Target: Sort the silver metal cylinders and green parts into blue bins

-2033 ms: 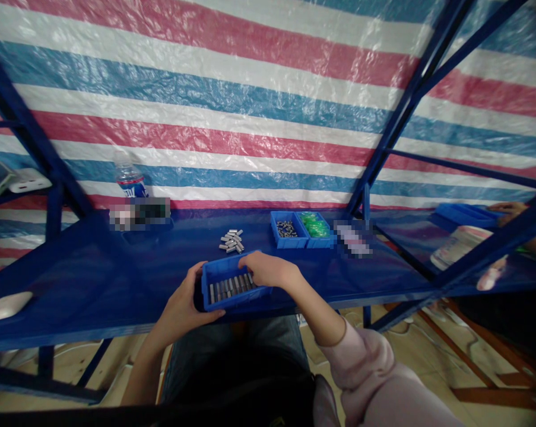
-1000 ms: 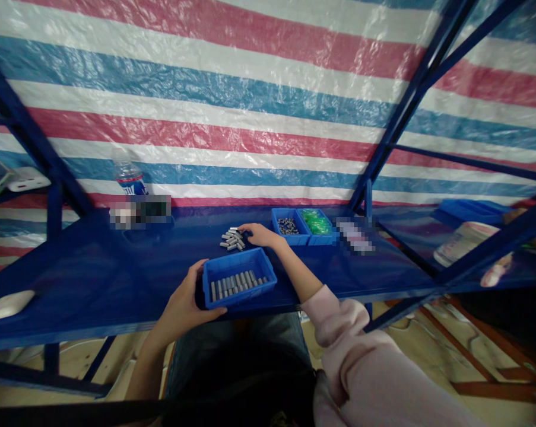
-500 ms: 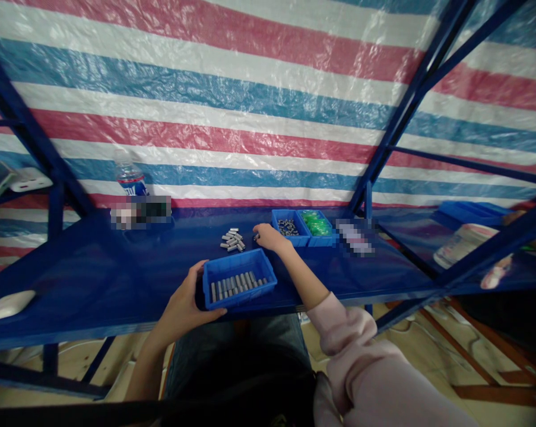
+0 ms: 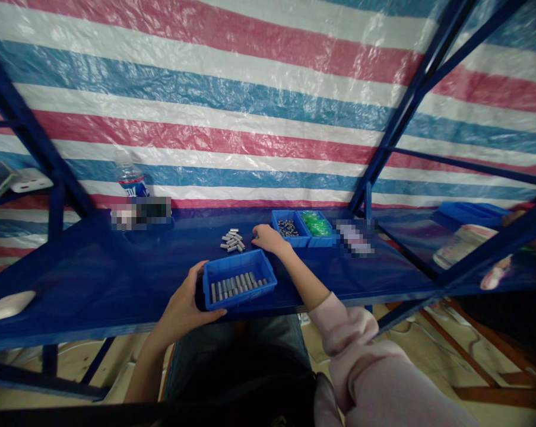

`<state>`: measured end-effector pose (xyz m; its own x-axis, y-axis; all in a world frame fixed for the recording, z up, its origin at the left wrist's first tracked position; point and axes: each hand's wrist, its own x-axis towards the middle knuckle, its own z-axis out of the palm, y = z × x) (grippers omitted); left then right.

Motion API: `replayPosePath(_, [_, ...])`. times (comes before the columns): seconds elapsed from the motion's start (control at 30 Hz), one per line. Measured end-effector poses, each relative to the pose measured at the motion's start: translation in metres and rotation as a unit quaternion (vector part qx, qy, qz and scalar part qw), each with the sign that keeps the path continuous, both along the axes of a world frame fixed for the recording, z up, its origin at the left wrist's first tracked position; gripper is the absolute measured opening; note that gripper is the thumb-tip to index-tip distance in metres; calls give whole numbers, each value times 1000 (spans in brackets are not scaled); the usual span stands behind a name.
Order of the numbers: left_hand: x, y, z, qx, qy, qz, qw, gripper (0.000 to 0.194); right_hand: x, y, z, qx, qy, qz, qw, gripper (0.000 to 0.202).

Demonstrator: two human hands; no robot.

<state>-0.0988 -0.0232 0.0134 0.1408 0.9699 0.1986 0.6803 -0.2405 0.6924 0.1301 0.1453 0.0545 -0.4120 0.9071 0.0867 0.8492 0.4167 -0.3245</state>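
My left hand (image 4: 188, 305) is closed around the left end of a blue plastic bin (image 4: 262, 289), thumb along its front wall. Inside, short grey metal cylinders (image 4: 236, 283) stand side by side in rows. The bin is at the front edge of the blue table. My right hand (image 4: 268, 238) is over the table behind the bin, fingers pinched together; whatever they may hold is too small to tell. Just left of those fingertips lies a loose pile of metal cylinders (image 4: 233, 240). A small blue bin of little metal parts (image 4: 287, 228) stands right behind my right hand.
A blue bin with green pieces (image 4: 316, 224) adjoins the small-parts bin. A plastic bottle (image 4: 132, 178) stands at the back left, a white object (image 4: 9, 305) at the left edge. Blue frame posts (image 4: 383, 148) rise on both sides. Another person's hand (image 4: 519, 214) shows far right.
My right hand's fingertips have shifted very slightly left and curled in a little. The left hand, the bin and the pile look the same.
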Motion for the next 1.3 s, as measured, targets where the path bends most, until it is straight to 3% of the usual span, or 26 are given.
replayPosePath(0.1, [-1, 1, -2, 3, 6, 3, 1000, 93, 2, -8, 13, 11, 23, 17, 1000, 35])
replayPosePath(0.2, [-1, 0, -2, 7, 4, 0, 1000, 93, 5, -26, 38, 24, 51, 55, 997, 38])
replayPosePath(0.33, [-1, 0, -2, 14, -3, -1, 1000, 93, 7, -59, 71, -12, 100, 198, 975, 32])
replayPosePath(0.43, [-1, 1, -2, 17, -1, 5, 1000, 93, 6, -77, 79, -94, 24, 265, 959, 26])
replayPosePath(0.5, [0, 1, -2, 16, 2, 4, 1000, 93, 4, -84, 76, -118, -45, 262, 957, 26])
replayPosePath(0.63, [0, 1, -1, 10, 3, 2, 1000, 93, -5, -91, 68, -78, -159, 178, 968, 31])
replayPosePath(0.73, [0, 1, -1, 9, 0, 2, 1000, 93, -13, -97, 67, -69, -205, 155, 964, 35])
replayPosePath(1.03, [-2, 2, -5, 15, -2, -3, 1000, 94, -6, -100, 72, -87, -187, 180, 962, 42])
replayPosePath(1.3, [-1, 2, -4, 15, 2, 3, 1000, 93, -11, -104, 80, -65, -220, 147, 962, 38])
